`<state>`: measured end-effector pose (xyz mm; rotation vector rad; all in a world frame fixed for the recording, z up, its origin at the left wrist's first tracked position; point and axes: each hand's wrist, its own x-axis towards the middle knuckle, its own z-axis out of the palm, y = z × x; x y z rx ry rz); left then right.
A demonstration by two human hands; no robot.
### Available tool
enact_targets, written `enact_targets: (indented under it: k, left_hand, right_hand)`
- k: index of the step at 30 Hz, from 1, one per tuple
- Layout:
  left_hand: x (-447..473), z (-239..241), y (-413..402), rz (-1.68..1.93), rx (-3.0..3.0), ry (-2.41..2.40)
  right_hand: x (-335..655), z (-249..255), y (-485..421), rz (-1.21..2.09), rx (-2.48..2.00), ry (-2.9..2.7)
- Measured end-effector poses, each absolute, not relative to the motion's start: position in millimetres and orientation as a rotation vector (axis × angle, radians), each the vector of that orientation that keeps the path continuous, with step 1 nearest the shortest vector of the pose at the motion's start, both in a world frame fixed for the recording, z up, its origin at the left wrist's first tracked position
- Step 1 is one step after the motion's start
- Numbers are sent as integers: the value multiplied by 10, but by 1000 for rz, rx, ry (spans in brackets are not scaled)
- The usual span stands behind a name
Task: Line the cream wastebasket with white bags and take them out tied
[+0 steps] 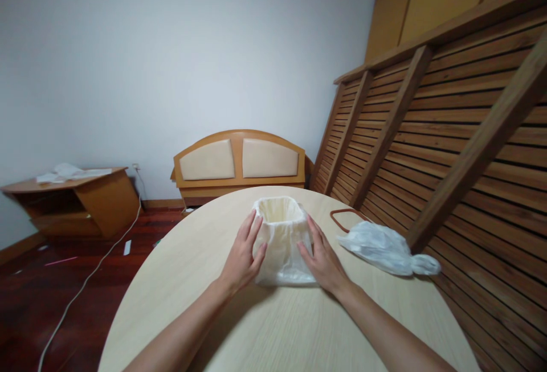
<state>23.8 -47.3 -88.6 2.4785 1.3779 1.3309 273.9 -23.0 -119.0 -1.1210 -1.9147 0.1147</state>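
Note:
A small bin (282, 252) stands upright on the round table, covered by a thin white plastic bag (280, 221) folded over its rim. The mouth faces up and shows a cream-coloured inside; the bin's bottom is hidden. At its left side rests my left hand (245, 249), fingers stretched along the bag near the rim and thumb apart. On the opposite side my right hand (322, 255) lies against the bag in the same way, fingers spread. Neither hand is wrapped round anything.
The pale round table (192, 258) carries a knotted white plastic bag (384, 246) and a brown loop-shaped handle (342, 218) at right. Slatted wooden panels (427, 121) lean close along the right edge. A headboard (239, 158) stands behind; a cable (102, 261) crosses the floor.

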Motion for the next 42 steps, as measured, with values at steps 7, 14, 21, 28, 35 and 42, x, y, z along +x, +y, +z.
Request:
enact_targets:
  k: [7,14,21,28,35,42]
  left_hand:
    - [284,-905,-394,1473,2608,1267]
    - [294,-935,-497,1631,2743,1293]
    - [304,-929,-670,1649,2847,1218]
    - [325,-942,-785,1581,2973,1044]
    - [325,-989,-776,1564,2863,1066]
    - [337,-1004,-792,1516,2872,1056]
  right_hand:
    - [2797,-1270,-143,38,-1032,-1936]
    - [2781,-1221,-254,-3,-1028,-1914]
    - [2849,-1117,-349,140,-933,-1907]
    - [2928,-1173,-344,304,-785,-1923]
    - [2941,-1330,-297,462,-885,-1896]
    - [2990,-1236,-319,429,-833,-1969]
